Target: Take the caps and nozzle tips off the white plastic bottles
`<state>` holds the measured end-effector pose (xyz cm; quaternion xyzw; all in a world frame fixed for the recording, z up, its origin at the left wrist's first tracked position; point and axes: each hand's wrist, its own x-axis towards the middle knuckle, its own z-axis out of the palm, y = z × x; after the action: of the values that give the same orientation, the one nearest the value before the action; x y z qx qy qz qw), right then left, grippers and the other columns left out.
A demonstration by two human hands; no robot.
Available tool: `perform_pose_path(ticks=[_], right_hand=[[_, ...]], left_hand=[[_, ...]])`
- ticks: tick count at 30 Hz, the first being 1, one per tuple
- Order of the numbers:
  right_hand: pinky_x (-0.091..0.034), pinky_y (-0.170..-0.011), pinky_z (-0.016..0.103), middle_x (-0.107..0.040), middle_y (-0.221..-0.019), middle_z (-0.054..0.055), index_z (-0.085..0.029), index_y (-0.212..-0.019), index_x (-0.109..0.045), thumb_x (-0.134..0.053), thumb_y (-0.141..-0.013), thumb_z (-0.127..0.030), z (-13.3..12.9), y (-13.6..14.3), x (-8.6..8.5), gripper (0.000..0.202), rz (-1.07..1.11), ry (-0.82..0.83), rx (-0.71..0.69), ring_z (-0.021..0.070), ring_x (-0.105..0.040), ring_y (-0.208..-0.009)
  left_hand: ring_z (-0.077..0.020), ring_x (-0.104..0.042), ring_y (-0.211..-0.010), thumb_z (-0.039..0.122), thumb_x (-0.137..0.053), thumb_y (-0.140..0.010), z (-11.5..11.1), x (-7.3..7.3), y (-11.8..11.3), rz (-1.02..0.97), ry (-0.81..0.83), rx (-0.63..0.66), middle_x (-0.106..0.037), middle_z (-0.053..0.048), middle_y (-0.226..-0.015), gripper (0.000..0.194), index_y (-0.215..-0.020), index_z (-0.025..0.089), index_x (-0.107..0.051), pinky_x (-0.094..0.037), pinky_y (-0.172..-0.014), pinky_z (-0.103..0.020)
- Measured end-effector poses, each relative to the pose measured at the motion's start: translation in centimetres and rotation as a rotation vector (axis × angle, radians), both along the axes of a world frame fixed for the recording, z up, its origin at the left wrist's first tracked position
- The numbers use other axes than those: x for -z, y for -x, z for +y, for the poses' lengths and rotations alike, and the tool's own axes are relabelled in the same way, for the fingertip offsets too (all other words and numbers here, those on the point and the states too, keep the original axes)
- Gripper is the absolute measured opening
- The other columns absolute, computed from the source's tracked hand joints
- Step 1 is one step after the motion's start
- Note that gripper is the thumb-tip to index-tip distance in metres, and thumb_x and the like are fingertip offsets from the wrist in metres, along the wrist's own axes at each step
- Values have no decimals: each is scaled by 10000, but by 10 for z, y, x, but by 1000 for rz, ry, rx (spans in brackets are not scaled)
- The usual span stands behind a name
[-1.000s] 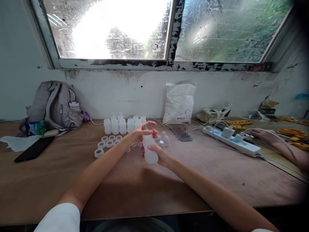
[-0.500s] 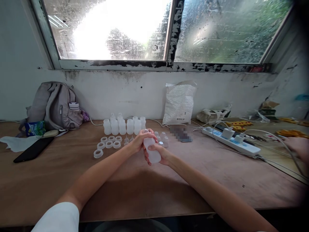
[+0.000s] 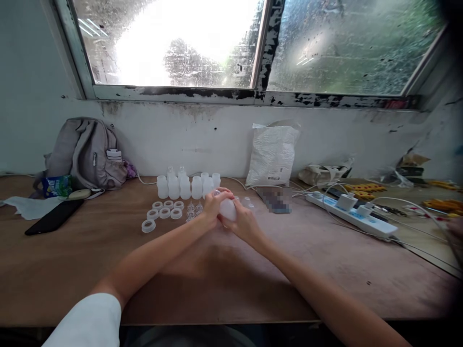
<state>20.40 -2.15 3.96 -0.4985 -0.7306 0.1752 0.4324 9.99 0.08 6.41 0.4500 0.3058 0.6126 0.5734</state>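
A frosted white baby bottle point(image 3: 228, 210) is held between both hands above the table, its rounded base turned towards me. My left hand point(image 3: 212, 208) is closed around the far, top end, where a bit of clear teat shows. The fingers of my right hand point(image 3: 246, 222) wrap the bottle's body from the right. Left of the hands lie several translucent collar rings point(image 3: 166, 212) and several clear teats point(image 3: 190, 212). Behind them stand rows of frosted bottles point(image 3: 185, 188). Clear caps point(image 3: 248, 202) show just past my right hand, partly hidden.
A grey backpack point(image 3: 85, 154), a black phone point(image 3: 54, 218) and a white cloth point(image 3: 31, 207) are at the left. A white plastic bag point(image 3: 273, 154) leans on the wall. A power strip point(image 3: 350, 214) with cables lies at the right, near another person's blurred hand point(image 3: 455, 226).
The bottle has tipped so that its base faces me more, and my right hand has shifted its grip around it. The view has moved slightly. The other person's hand has drawn back to the right edge.
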Motion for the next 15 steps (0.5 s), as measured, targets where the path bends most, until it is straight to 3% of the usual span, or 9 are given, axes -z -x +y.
perform_pose_path(ticks=[2, 4, 7, 11, 15], right_hand=[[-439, -659, 339, -578, -880, 74, -194, -1016, -468, -477, -714, -494, -6, -1, -7, 426, 238, 200, -257, 222, -557, -780], [-463, -591, 339, -580, -870, 84, -178, -1015, -463, -302, -769, -582, -10, 0, -15, 499, 503, 519, -530, 207, -571, -728], [-480, -528, 339, -585, -846, 100, -143, -1021, -466, -183, -786, -613, -13, 0, -20, 597, 753, 899, -778, 202, -589, -680], [-479, -448, 280, -591, -754, 61, -146, -1013, -476, -225, -782, -612, -9, -2, -17, 577, 863, 1071, -821, 143, -570, -530], [-460, -402, 229, -574, -724, 42, -158, -989, -483, -316, -768, -594, -2, -3, -14, 516, 857, 961, -705, 96, -524, -447]], left_hand=[[-131, -563, -608, 182, -608, -541, 3, -7, 5, -82, 23, 95, -553, 15, -573, 144, -654, 164, -521, -419, -529, -212], [-142, -579, -621, 200, -604, -553, 4, -17, 12, -116, 2, 165, -563, 14, -560, 144, -660, 168, -514, -420, -528, -212], [-136, -584, -629, 216, -608, -575, 2, -29, 20, -114, -78, 177, -570, 13, -553, 142, -673, 169, -516, -403, -510, -191], [-115, -565, -579, 250, -636, -574, -1, -36, 24, -60, -148, 108, -585, 8, -563, 179, -673, 165, -514, -387, -492, -184], [-101, -534, -543, 328, -633, -590, 1, -36, 24, -48, -161, -20, -589, -3, -595, 223, -671, 158, -514, -386, -487, -192]])
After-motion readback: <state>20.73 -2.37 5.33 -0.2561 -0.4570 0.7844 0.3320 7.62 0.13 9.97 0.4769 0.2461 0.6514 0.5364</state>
